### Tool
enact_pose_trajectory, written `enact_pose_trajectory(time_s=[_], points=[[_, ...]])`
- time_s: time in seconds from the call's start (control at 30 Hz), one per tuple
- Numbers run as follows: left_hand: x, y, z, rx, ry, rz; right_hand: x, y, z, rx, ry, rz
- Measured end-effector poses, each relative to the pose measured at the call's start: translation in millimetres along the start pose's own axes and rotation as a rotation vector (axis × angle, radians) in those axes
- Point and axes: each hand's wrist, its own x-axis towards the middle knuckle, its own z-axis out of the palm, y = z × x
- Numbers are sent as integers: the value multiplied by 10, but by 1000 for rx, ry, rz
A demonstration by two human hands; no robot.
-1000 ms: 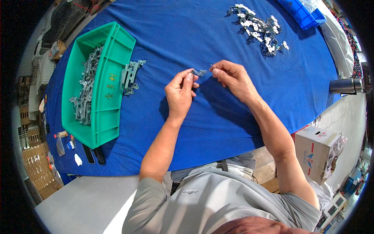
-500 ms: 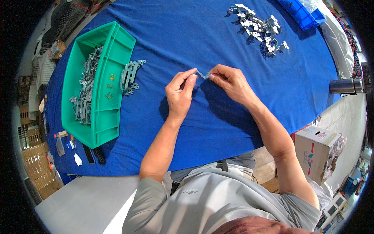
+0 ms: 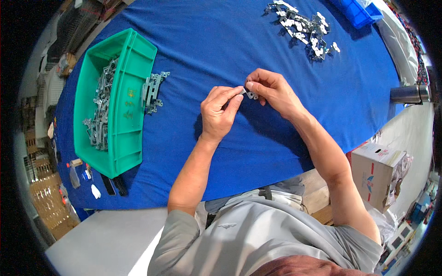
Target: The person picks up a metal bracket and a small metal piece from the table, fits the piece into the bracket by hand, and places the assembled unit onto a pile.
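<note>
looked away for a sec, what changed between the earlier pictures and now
The left hand has shifted right, closer to the right hand, and the small metal piece between them has gone slightly right and turned. The left hand still seems to pinch it; the right hand's grip is unclear. The green bin, the metal parts beside it and the far pile stayed put.

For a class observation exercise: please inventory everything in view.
Small metal part: one, silvery, at fingertips
Cloth: one, blue, spanning centre
Green bin: one, green, left
Binned parts: many, grey, in green bin
Loose parts: several, grey, beside green bin
Metal pile: many, silvery, upper right
Second bin: one, blue, top right
Cylinder: one, silvery, right
Box: one, pale, lower right
Small items: several, mixed, lower left
Background clutter: uncounted, mixed, edges
Shirt: one, grey, bottom
Left hand: one, bare, centre
Right hand: one, bare, centre
</note>
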Motion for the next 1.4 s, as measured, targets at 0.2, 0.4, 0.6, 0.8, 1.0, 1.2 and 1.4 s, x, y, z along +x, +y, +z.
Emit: enact_pose_trajectory(time_s=[0.2, 0.4, 0.6, 0.8, 1.0, 1.2, 1.4], points=[[-30, -58, 23, 35, 38, -135, 22, 17, -10, -91, 226, -201], [-21, -36, 63, -362, 218, -485, -21, 13, 16, -201, 73, -214], [-16, -31, 80, -340, 193, -464, 22, 122, 28, -276, 118, -316], [-38, -42, 47, -312, 182, -416, 5, 83, 43, -392, 147, -294], [-69, -133, -11, -160, 103, -173, -1, 23, 5, -189, 34, -91], [-40, -24, 11, 18, 30, -30, 45, 67, -45, 127, -32, -67], [-39, -13, 7, 89, -31, 24, 26, 65, -31, -23, 1, -87]])
